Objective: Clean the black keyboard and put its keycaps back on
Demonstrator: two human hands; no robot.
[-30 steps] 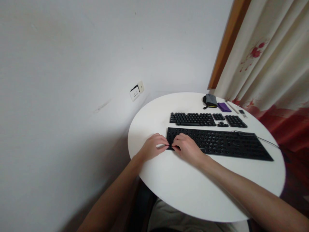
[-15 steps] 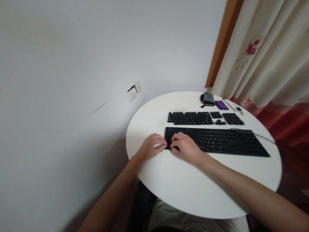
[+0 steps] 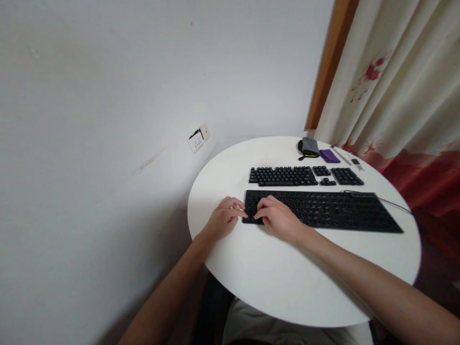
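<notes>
A black keyboard base (image 3: 341, 213) without its keycaps lies across the table, small key posts showing in rows. My left hand (image 3: 225, 218) is at its left end, fingers apart, a fingertip touching the near left corner. Just to the right, my right hand (image 3: 278, 218) rests over the left part of the base, fingers bent and tips down near the same corner. Whatever may be between those fingertips is too small to make out. Behind the base, loose black keycaps (image 3: 282, 176) lie grouped in keyboard order, with a number-pad block of keycaps (image 3: 347, 176) at the right.
The round white table (image 3: 287, 278) stands against a wall with a socket (image 3: 196, 142). At the back right are a grey pouch (image 3: 310, 147), a purple cloth (image 3: 329, 155) and a small dark-and-light item (image 3: 357, 164). A cable (image 3: 391, 203) runs off the right edge.
My left fingers have parted and drawn slightly left from the keyboard's corner. My right hand stays at nearly the same spot, its fingers shifted slightly.
</notes>
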